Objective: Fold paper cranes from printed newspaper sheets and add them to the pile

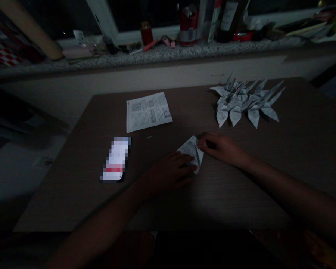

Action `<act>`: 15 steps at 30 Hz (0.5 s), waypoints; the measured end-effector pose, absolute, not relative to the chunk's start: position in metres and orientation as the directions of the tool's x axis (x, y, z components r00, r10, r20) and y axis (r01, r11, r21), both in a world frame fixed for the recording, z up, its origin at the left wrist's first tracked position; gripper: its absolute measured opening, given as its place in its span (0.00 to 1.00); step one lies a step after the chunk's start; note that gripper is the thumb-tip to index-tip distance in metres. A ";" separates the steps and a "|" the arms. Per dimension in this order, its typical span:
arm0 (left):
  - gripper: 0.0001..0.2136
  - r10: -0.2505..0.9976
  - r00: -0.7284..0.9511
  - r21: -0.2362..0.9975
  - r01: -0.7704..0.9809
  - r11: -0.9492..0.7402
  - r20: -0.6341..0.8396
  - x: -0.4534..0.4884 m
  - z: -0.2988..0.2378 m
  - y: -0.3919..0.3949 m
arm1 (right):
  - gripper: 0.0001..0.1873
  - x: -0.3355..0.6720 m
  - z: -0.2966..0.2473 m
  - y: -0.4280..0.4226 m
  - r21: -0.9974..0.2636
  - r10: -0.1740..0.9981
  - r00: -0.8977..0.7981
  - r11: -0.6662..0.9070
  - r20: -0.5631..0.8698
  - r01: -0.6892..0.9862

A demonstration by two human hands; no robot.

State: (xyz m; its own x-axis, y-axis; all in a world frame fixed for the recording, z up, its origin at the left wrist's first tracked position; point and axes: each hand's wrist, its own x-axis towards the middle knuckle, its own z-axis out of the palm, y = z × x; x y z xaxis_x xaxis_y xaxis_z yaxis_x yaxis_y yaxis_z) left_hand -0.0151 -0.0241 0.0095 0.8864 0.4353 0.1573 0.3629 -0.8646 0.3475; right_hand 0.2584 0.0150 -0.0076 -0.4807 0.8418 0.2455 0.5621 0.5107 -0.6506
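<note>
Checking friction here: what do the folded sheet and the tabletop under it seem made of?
Folded sheet: matte paper, by its printed text and crisp edges. Tabletop: probably wood or laminate, dull, by the fine streaked grain; dim light leaves which open.

Phone (116, 158): lit up on your left
Red can (188, 28): way far, on your sill (162, 53)
Bottle (229, 16): right of it

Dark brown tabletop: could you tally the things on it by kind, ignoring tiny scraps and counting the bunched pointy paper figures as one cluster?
Flat white printed paper sheet: 1
Small folded white printed paper piece: 1
Lit rectangular phone: 1
Cluster of pointed white folded-paper figures: 1
Total: 4
</note>
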 end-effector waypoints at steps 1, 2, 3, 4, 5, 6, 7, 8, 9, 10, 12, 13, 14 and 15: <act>0.17 0.432 0.888 0.345 0.360 -0.867 0.159 -0.015 0.009 -0.024 | 0.05 0.257 -0.007 0.015 -0.645 0.844 -0.477 0.508 0.244 0.571; 0.17 0.428 0.890 0.342 0.357 -0.869 0.157 -0.016 0.008 -0.024 | 0.04 0.257 -0.007 0.014 -0.639 0.848 -0.473 0.506 0.242 0.580; 0.17 0.427 0.891 0.342 0.357 -0.869 0.154 -0.016 0.008 -0.024 | 0.04 0.256 -0.006 0.014 -0.631 0.851 -0.468 0.502 0.239 0.591; 0.17 0.426 0.892 0.343 0.357 -0.869 0.152 -0.016 0.007 -0.024 | 0.04 0.255 -0.005 0.014 -0.622 0.853 -0.467 0.500 0.234 0.602; 0.17 0.426 0.892 0.345 0.357 -0.868 0.150 -0.017 0.006 -0.024 | 0.03 0.254 -0.005 0.014 -0.611 0.854 -0.466 0.500 0.231 0.613; 0.17 0.426 0.892 0.348 0.356 -0.867 0.148 -0.017 0.006 -0.024 | 0.03 0.254 -0.004 0.014 -0.601 0.855 -0.465 0.501 0.230 0.622; 0.17 0.428 0.892 0.354 0.356 -0.865 0.148 -0.018 0.006 -0.024 | 0.03 0.253 -0.004 0.015 -0.593 0.855 -0.465 0.503 0.231 0.629; 0.17 0.430 0.891 0.359 0.356 -0.863 0.149 -0.018 0.006 -0.024 | 0.03 0.253 -0.004 0.015 -0.588 0.855 -0.463 0.504 0.234 0.633; 0.16 0.434 0.889 0.365 0.359 -0.859 0.147 -0.018 0.006 -0.024 | 0.03 0.252 -0.005 0.015 -0.586 0.855 -0.462 0.505 0.237 0.633; 0.16 0.441 0.886 0.372 0.364 -0.854 0.144 -0.018 0.007 -0.025 | 0.02 0.252 -0.005 0.015 -0.587 0.854 -0.461 0.506 0.240 0.632; 0.16 0.459 0.877 0.380 0.381 -0.843 0.139 -0.018 0.009 -0.025 | 0.02 0.252 -0.007 0.015 -0.585 0.853 -0.460 0.509 0.246 0.631; 0.16 0.464 0.875 0.381 0.386 -0.840 0.138 -0.017 0.010 -0.025 | 0.02 0.252 -0.009 0.014 -0.583 0.853 -0.459 0.510 0.248 0.632; 0.16 0.462 0.876 0.378 0.385 -0.842 0.138 -0.017 0.011 -0.025 | 0.02 0.252 -0.010 0.014 -0.581 0.853 -0.458 0.511 0.250 0.634; 0.15 0.457 0.879 0.374 0.381 -0.846 0.139 -0.017 0.011 -0.025 | 0.03 0.252 -0.011 0.014 -0.581 0.854 -0.454 0.509 0.252 0.635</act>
